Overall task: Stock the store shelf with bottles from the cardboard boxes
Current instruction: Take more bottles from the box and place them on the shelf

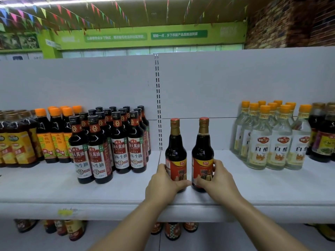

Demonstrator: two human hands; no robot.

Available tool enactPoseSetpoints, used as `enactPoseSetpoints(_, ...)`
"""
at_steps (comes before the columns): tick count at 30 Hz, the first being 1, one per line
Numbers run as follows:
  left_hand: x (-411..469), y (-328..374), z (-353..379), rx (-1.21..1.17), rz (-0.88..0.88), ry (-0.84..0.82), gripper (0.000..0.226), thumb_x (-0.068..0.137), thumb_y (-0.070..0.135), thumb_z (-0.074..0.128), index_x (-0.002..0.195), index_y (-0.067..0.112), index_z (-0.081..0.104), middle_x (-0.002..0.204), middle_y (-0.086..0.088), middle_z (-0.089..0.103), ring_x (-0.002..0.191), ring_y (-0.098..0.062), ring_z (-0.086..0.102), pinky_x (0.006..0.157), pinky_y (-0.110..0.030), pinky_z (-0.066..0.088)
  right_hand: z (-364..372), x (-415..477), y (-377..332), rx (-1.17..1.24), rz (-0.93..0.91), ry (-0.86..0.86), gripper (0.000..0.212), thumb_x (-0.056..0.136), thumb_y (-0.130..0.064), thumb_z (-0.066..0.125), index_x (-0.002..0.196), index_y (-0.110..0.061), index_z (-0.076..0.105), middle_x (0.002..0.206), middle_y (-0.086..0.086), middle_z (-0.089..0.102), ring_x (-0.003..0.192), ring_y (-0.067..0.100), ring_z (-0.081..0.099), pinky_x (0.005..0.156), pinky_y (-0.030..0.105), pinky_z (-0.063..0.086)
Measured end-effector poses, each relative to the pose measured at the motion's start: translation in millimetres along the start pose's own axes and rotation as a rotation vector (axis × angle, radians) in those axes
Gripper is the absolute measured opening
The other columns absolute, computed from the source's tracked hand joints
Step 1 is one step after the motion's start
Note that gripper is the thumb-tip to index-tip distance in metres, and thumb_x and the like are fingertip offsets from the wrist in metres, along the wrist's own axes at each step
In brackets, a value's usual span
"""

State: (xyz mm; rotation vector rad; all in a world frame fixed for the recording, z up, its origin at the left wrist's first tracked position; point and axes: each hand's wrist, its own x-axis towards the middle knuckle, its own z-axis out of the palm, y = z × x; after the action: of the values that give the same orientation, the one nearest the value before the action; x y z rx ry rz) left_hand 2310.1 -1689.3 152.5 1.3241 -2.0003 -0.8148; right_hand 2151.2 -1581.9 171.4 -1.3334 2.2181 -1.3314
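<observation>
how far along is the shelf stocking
Done: soy sauce bottles and white vinegar bottles stand grouped on the shelf. In hand: left hand grips the left bottle, right hand the right bottle, both upright mid-shelf. Left: the bare gap around them.

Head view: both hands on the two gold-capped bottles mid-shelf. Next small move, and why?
Probably slide both back toward the back panel. The left hand grips the left gold-capped bottle, the right hand the right gold-capped bottle. Both stand upright near the front edge of the shelf, with bare shelf behind them, so going deep leaves room for further rows.
</observation>
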Motion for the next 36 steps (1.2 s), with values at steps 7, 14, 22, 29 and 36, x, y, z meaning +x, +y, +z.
enactPoseSetpoints(7, 15.3, -2.9, 6.6, -0.027, -0.014, -0.002, 0.071, 0.066, 0.057, 0.089, 0.118, 0.033, 0.045, 0.121, 0.012, 0.067, 0.107, -0.018, 0.067, 0.094, -0.041, 0.056, 5.9, 20.8, 2.9, -0.024, -0.007, -0.003, 0.063, 0.08, -0.036, 0.085, 0.126, -0.032, 0.042, 0.118, -0.009, 0.062, 0.104, 0.014, 0.062, 0.092, 0.035, 0.053)
enactPoseSetpoints(14, 39.5, -5.2, 11.8, -0.094, -0.023, -0.025, 0.069, 0.065, 0.054, 0.089, 0.117, 0.036, 0.046, 0.12, 0.014, 0.067, 0.105, -0.016, 0.068, 0.097, -0.043, 0.057, 11.4, 45.9, 0.7, -0.025, 0.021, -0.036, 0.061, 0.082, -0.03, 0.085, 0.126, -0.029, 0.043, 0.119, -0.007, 0.063, 0.108, 0.017, 0.063, 0.098, 0.039, 0.053)
enactPoseSetpoints(22, 76.3, -7.3, 17.4, -0.113, -0.026, -0.034, 0.067, 0.069, 0.048, 0.089, 0.12, 0.033, 0.047, 0.12, 0.012, 0.068, 0.105, -0.015, 0.068, 0.098, -0.04, 0.056, 21.3, 77.8, -0.4, -0.03, 0.042, -0.07, 0.063, 0.084, -0.026, 0.084, 0.133, -0.022, 0.045, 0.121, -0.003, 0.062, 0.11, 0.021, 0.062, 0.101, 0.04, 0.051)
enactPoseSetpoints(29, 112.9, -9.2, 26.0, -0.127, -0.017, -0.053, 0.063, 0.076, 0.044, 0.088, 0.12, 0.032, 0.045, 0.121, 0.011, 0.066, 0.105, -0.014, 0.066, 0.097, -0.033, 0.054, 32.9, 109.3, 3.1, -0.008, 0.019, -0.075, 0.055, 0.084, -0.026, 0.083, 0.122, -0.028, 0.044, 0.114, -0.006, 0.062, 0.102, 0.017, 0.062, 0.095, 0.037, 0.052)
enactPoseSetpoints(36, 144.3, -13.2, 33.1, -0.155, -0.027, -0.042, 0.065, 0.076, 0.046, 0.088, 0.119, 0.028, 0.042, 0.114, 0.012, 0.065, 0.103, -0.015, 0.067, 0.095, -0.038, 0.056, 45.2, 141.1, 10.3, -0.016, 0.002, -0.063, 0.052, 0.085, -0.029, 0.082, 0.119, -0.027, 0.043, 0.113, -0.004, 0.064, 0.101, 0.019, 0.063, 0.092, 0.037, 0.053)
